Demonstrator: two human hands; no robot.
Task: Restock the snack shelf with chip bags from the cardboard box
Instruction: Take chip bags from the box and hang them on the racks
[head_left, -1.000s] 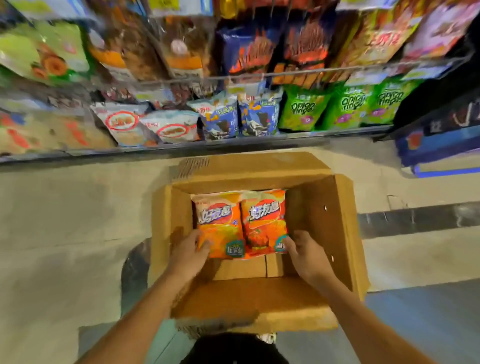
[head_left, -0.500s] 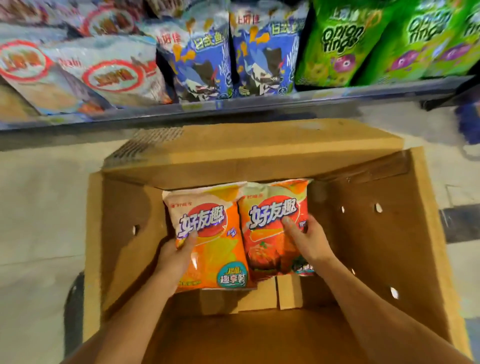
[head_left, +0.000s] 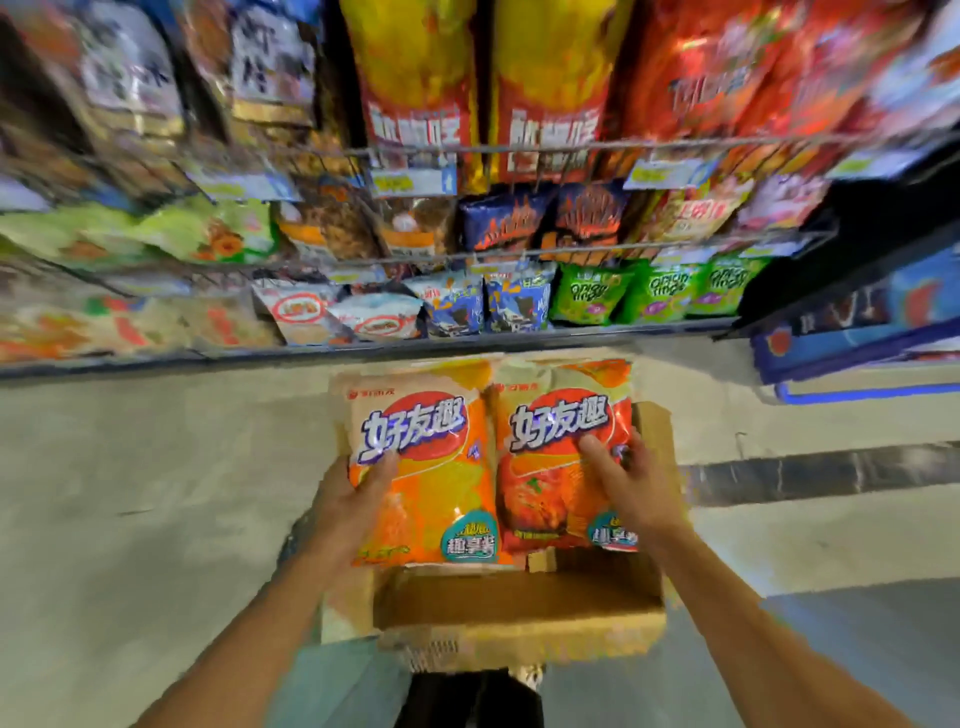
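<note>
The left hand (head_left: 347, 512) grips the left bag (head_left: 441, 483) by its edge, thumb across the front. The right hand (head_left: 631, 483) grasps the right bag (head_left: 545, 483) the same way. The two orange bags are side by side, touching, held above the one open box (head_left: 519, 618) on the floor. Beyond them, the lowest shelf (head_left: 363, 349) shows three green bags (head_left: 655, 292) beside two blue bags (head_left: 517, 304).
</note>
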